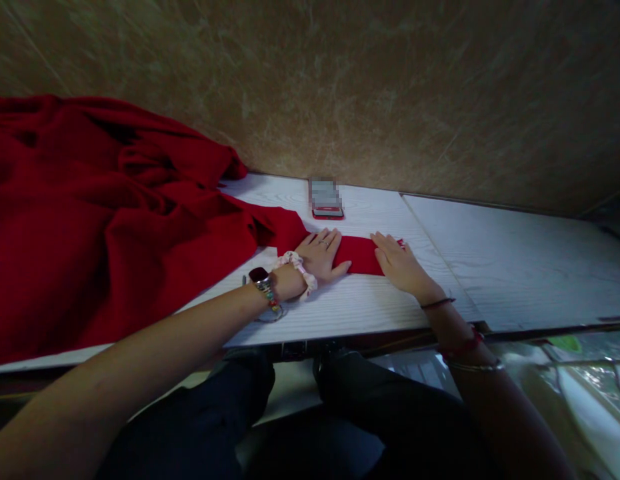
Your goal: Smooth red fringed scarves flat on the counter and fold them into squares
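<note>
A large red cloth (155, 227) lies in loose folds over the left side of the white table (360, 307). Its narrow flat end, a red strip (359, 255), reaches out to the right. My left hand (323, 257) rests flat on this strip with the fingers stretched out, wearing a ring, a scrunchie and a watch at the wrist. At the strip's right end my right hand (397, 263) lies palm down, fingers extended over the edge of the fabric. A small red-and-white bit shows by the fingers of the right hand, too small to make out.
A phone (328, 213) with a red rim lies on the table beyond my hands. Behind it rises a brown marbled wall (340, 87). A seam runs across the tabletop to the right. Below the front edge are my legs, and a clear plastic bag-like thing (580, 373) at right.
</note>
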The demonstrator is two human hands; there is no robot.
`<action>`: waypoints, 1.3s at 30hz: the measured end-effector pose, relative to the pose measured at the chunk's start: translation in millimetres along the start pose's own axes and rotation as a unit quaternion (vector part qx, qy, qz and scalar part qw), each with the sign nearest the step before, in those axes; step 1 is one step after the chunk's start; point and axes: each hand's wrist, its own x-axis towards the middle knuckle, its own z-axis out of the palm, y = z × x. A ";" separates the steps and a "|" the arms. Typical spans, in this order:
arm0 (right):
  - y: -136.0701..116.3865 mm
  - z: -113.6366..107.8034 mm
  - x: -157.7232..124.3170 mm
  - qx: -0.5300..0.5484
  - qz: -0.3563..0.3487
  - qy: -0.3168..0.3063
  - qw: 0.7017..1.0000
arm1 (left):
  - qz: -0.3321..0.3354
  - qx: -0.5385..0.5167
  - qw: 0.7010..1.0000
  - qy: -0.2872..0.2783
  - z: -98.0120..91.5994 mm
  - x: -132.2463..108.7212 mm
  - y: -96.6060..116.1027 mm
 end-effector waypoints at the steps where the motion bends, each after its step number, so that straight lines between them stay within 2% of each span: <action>1: 3.1 -2.4 -0.9 -0.004 0.008 0.002 1.000 | 0.000 0.001 1.000 0.002 0.1 -0.1 0.1; 4: -2.2 -10.2 1.3 -0.015 0.014 0.039 0.999 | -0.001 0.000 1.000 0.004 0.3 0.6 0.7; 6: -15.4 -12.7 5.0 -0.007 -0.015 0.055 0.998 | -0.001 -0.002 1.000 0.003 0.3 1.1 0.6; 10: -36.4 -6.9 7.7 0.003 -0.092 0.008 0.996 | 0.003 -0.002 1.000 -0.004 0.4 1.2 -1.1; 13: -28.3 -1.2 2.6 0.001 -0.075 -0.002 0.997 | 0.007 -0.002 1.000 -0.003 0.2 0.6 -1.6; 17: -4.3 -4.9 -4.5 -0.001 -0.010 -0.004 1.000 | 0.003 -0.001 1.000 -0.005 -1.8 -0.1 0.2; 20: -5.3 -11.8 -3.4 -0.015 0.022 0.030 0.999 | 0.002 0.001 1.000 -0.005 -3.5 -0.6 1.6; 22: -17.2 -13.2 -0.8 -0.012 -0.002 0.048 0.999 | 0.000 0.000 1.000 -0.003 -4.1 -0.9 2.1; 26: -38.6 -6.1 0.4 -0.010 -0.081 0.005 0.997 | -0.005 0.004 1.000 -0.001 -4.2 -1.4 2.2; 30: -24.4 -1.5 -6.5 -0.014 -0.052 -0.012 0.998 | -0.005 0.004 1.000 0.002 -2.3 -1.7 0.7; 35: 4.8 -10.7 -10.4 -0.026 0.026 -0.013 0.999 | -0.006 0.001 1.000 0.017 3.6 -1.0 -0.6; 37: 2.4 -15.0 -7.6 -0.023 0.030 0.017 0.999 | -0.009 -0.001 1.000 0.018 4.1 -1.2 -0.1; 39: -8.1 -16.1 -3.7 -0.009 0.004 0.044 0.999 | -0.015 -0.009 1.000 0.017 2.6 -1.8 0.5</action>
